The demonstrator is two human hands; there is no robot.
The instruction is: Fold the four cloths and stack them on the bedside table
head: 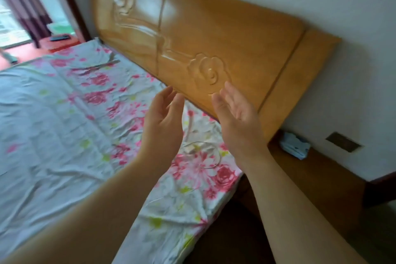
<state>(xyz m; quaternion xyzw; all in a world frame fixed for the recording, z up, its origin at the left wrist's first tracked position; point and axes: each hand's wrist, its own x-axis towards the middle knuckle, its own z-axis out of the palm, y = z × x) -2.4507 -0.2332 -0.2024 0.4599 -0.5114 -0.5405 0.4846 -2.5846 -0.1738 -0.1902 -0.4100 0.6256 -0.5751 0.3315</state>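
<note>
Both hands are up in the air over the bed (53, 135), near the corner where it meets the headboard (214, 34). The left hand (162, 120) and the right hand (235, 113) face each other, palms in, a little apart. Each grip is loose and wide and holds nothing.

A pale blue folded pile (294, 144) sits on the worktop (317, 178), at its back edge by the wall. It looks like cloths, but it is too blurry to count them. It lies off to the right of the right hand and lower down, well apart from both grips.

A thin white cord (205, 154) lies on the bed under the hands. A hand coming down could snag it. A bump could also tip the pile.
</note>
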